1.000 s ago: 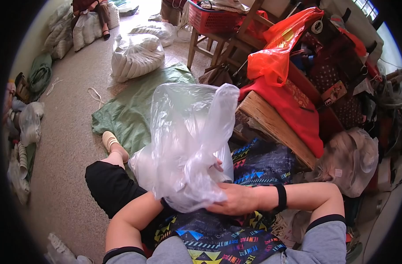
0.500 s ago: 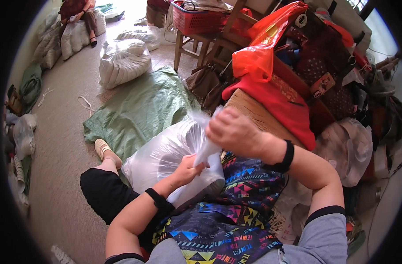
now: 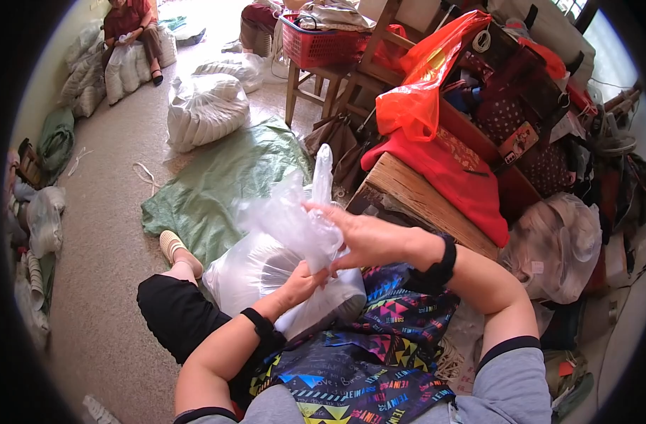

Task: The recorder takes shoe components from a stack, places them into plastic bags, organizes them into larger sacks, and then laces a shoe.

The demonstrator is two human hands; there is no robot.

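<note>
A stuffed, translucent white plastic bag (image 3: 249, 272) stands against my lap, its pale contents showing faintly through. My left hand (image 3: 305, 284) is closed round the gathered neck of this bag. My right hand (image 3: 369, 239) is curled about the plastic just above, its thumb close to the left fingers; part of its grip is hidden by the film. Loose, crumpled plastic (image 3: 288, 212) puffs up beyond both hands, with one twisted end (image 3: 323, 169) sticking upward. A patterned dark apron (image 3: 358, 346) covers my lap beneath the bag.
A green woven sheet (image 3: 217, 184) lies on the floor ahead, with another filled bag (image 3: 206, 109) past it. To the right are a wooden bench (image 3: 415, 198), red cloth (image 3: 443, 184) and an orange-red bag (image 3: 415, 99). A person (image 3: 132, 35) sits at the far left.
My right hand has come down and turned, closer to the left hand. The bag's top, stretched in a twist before, now billows loosely forward. My left hand keeps its hold on the neck.
</note>
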